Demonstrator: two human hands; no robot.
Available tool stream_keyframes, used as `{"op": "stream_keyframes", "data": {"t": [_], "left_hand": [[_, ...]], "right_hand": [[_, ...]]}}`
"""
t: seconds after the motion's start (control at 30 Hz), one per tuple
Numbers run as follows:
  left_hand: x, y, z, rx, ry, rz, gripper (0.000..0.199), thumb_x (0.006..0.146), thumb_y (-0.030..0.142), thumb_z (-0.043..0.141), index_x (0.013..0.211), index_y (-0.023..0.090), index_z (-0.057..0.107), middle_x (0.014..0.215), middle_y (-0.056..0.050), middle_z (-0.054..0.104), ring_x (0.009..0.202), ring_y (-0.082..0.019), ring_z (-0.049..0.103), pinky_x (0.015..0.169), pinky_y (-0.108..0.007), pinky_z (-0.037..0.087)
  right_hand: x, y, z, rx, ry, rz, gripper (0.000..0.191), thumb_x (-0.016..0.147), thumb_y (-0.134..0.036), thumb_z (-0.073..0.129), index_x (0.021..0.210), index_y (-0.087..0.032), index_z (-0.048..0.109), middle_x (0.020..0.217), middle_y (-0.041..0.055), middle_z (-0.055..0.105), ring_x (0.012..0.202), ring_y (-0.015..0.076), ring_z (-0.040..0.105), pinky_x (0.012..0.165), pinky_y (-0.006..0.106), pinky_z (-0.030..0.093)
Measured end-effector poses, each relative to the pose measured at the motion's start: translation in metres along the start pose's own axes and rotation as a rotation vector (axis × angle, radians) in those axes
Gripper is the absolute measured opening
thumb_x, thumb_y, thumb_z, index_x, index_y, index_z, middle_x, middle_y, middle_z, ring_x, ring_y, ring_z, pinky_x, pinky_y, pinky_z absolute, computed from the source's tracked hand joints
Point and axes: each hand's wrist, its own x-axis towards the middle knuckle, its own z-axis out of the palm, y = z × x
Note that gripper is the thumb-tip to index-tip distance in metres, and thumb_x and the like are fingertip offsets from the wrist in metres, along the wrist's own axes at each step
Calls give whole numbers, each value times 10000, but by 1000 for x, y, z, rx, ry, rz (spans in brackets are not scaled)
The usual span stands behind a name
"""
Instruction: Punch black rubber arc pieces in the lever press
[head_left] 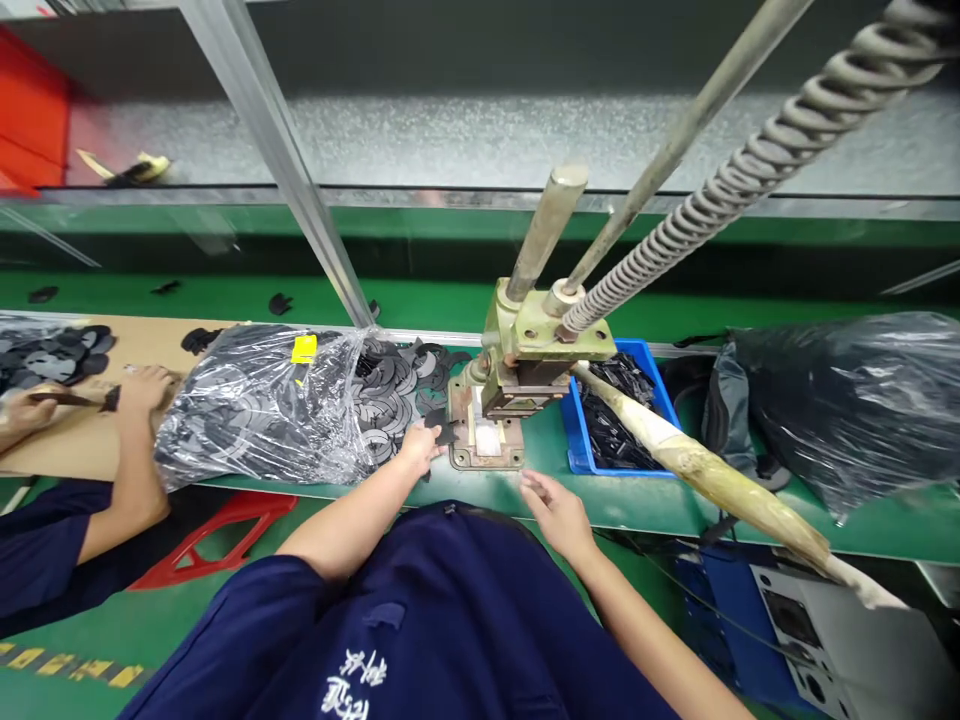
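My left hand (421,446) pinches a thin, flat black piece (439,426) at the left edge of the press base (486,462). A hand-operated press (525,350) stands in front of me, its head above the base. A white pad (488,440) lies on the base under the head. My right hand (556,508) is just right of the base's front corner, fingers loosely apart and holding nothing. Left of the press, many curved dark grey pieces (397,390) spill from a clear plastic bag (255,420).
A blue bin (574,430) of small black parts stands right of the press. The press's long handle (697,465) slants over it toward me. Farther right lies a large filled plastic bag (855,390). At left, a co-worker's hands (142,390) work over brown cardboard (82,430).
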Motion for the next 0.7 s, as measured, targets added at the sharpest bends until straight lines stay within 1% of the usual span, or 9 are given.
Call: {"op": "stream_keyframes", "data": {"t": [0.1, 0.2, 0.27, 0.33, 0.4, 0.47, 0.53, 0.6, 0.7], "left_hand": [[28, 26, 4, -57, 145, 13, 258, 819, 176, 655, 1012, 148, 487, 806, -16, 564, 579, -67, 553, 567, -206, 521], [52, 72, 27, -73, 156, 109, 196, 843, 143, 604, 1001, 158, 489, 831, -14, 568, 572, -68, 556, 578, -215, 523], [67, 108, 49, -75, 115, 193, 134, 864, 125, 561, 979, 160, 501, 845, -18, 582, 595, -70, 570, 615, -222, 530], [80, 139, 72, -67, -4, 267, 84, 890, 144, 534, 970, 163, 517, 849, -27, 604, 658, -75, 598, 670, -214, 529], [89, 158, 91, 38, -47, 296, 81, 898, 212, 549, 959, 161, 534, 855, -39, 615, 708, -89, 610, 679, -211, 516], [94, 157, 101, 147, -12, 295, 119, 885, 258, 573, 928, 149, 547, 828, -46, 610, 703, -101, 602, 640, -205, 491], [93, 138, 102, 204, 13, 283, 110, 865, 239, 591, 871, 135, 555, 763, -39, 594, 653, -100, 581, 584, -192, 454], [88, 107, 96, 234, -12, 267, 75, 841, 182, 597, 807, 128, 558, 692, -22, 575, 590, -85, 556, 541, -177, 419], [74, 55, 73, 267, -34, 240, 59, 808, 125, 596, 761, 127, 561, 641, -2, 564, 528, -70, 526, 514, -170, 399]], "right_hand": [[-17, 20, -9, 5, 20, 106, 428, 831, -455, 516, 1071, -137, 675, 941, 125, 745, 803, 237, 714, 796, 409, 557], [-35, 37, -14, 11, 45, 196, 462, 811, -493, 507, 1055, -141, 682, 931, 124, 748, 823, 247, 718, 780, 398, 565], [-45, 44, -17, 13, 67, 243, 460, 790, -500, 512, 1039, -156, 690, 929, 114, 750, 854, 246, 716, 783, 376, 566], [-51, 49, -19, 11, 87, 275, 447, 773, -496, 520, 1026, -173, 696, 931, 101, 752, 882, 240, 713, 790, 350, 564], [-56, 51, -21, 3, 100, 293, 449, 770, -497, 517, 1033, -181, 695, 941, 91, 752, 901, 230, 710, 801, 328, 560], [-58, 52, -24, -14, 107, 299, 469, 778, -508, 501, 1056, -180, 687, 960, 86, 750, 906, 218, 708, 808, 311, 556], [-59, 55, -28, -46, 112, 302, 484, 782, -519, 490, 1070, -179, 680, 963, 83, 749, 896, 210, 709, 806, 302, 555], [-56, 61, -35, -94, 120, 307, 487, 780, -520, 487, 1071, -178, 675, 956, 85, 750, 881, 211, 710, 805, 308, 553], [-43, 72, -54, -193, 151, 308, 482, 773, -488, 473, 1079, -169, 664, 976, 96, 743, 891, 222, 706, 838, 333, 540]]}}
